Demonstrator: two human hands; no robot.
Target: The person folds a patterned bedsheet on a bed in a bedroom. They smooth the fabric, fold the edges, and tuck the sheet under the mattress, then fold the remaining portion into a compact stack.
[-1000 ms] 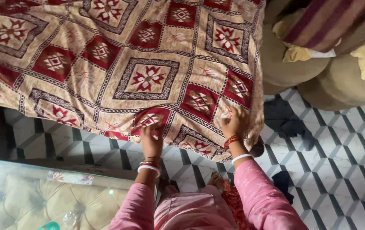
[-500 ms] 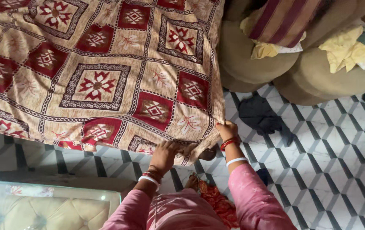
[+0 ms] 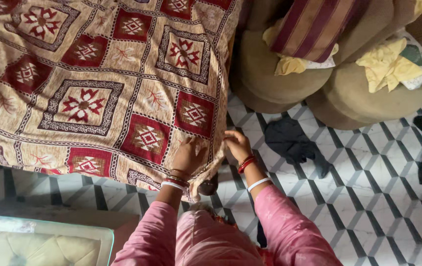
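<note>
We see the beige and maroon patterned woven cover (image 3: 97, 83) spread wide above and to the left of our hands, draped over a piece of furniture, its lower right corner hanging down to us. Under everything lies the floor of white, grey and black tiles in a cube pattern (image 3: 378, 182). Up and to the right of our right grip sit rounded olive-brown cushions (image 3: 368, 98), with a maroon striped pillow (image 3: 314, 24) and crumpled yellow cloths (image 3: 383, 61) on top. A dark rag (image 3: 292, 143) lies on the floor just right of the right hand. Our left hand (image 3: 189, 155) presses on the cover near its corner, fingers curled into the fabric. Our right hand (image 3: 236, 144) pinches the cover's right edge, the grip closed on the cloth. Both wrists wear red and white bangles (image 3: 248, 165).
</note>
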